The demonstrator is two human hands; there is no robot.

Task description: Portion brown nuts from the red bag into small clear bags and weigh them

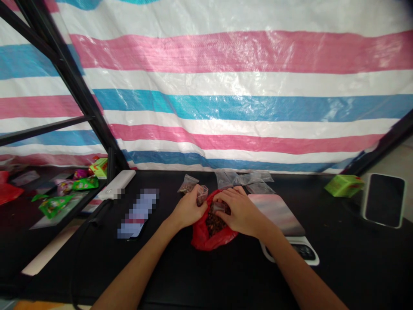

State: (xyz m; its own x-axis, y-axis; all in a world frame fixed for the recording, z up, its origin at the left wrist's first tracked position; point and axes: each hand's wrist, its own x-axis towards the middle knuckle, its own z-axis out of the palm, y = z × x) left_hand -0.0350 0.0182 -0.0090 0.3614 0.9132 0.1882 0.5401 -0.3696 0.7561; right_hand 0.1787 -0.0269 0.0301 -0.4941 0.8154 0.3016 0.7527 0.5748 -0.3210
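Observation:
A red plastic bag [202, 236] lies open on the black table [206, 275], with brown granular bits [214, 221] inside. My left hand [188, 209] is closed on a small clear bag [202, 194] of brown bits, at the red bag's left edge. Over the right side of the opening, my right hand [237, 209] has its fingers bent round a small clear piece [219, 206], perhaps a scoop or bag. Behind my left hand rests another filled clear bag [189, 183]. Several flat clear bags [258, 183] lie behind my right hand.
A scale [279, 211] with a metal plate sits right of the red bag. Farther right are a green box [344, 185] and a white-framed device [384, 200]. At left are a phone [138, 214], a white power bank [118, 183], a cable and green packets [85, 184]. Striped sheeting hangs behind.

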